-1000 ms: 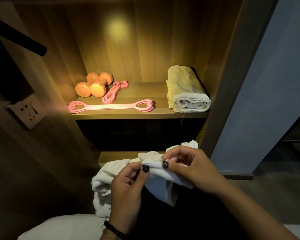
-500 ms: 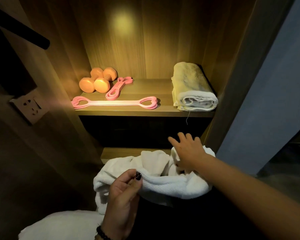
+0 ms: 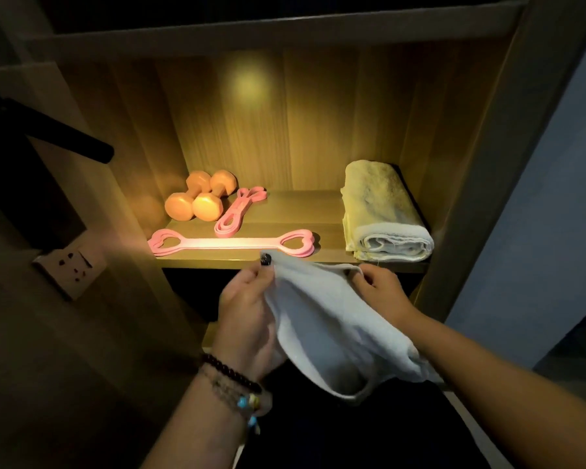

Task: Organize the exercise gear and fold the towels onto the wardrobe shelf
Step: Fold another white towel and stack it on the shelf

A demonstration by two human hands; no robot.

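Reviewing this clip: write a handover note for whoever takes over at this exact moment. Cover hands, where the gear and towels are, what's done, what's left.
Left hand: pinches the upper left corner of the white towel.
Right hand: holds the same towel's upper right edge; the towel hangs unfolded between both hands, just below the shelf front.
On the shelf: two orange dumbbells back left, a pink resistance band beside them, a pink heart-handled stretch band along the front, one folded yellow towel at the right.
Done: gear placed, one towel folded.
Left: fold the white towel and set it on the shelf.
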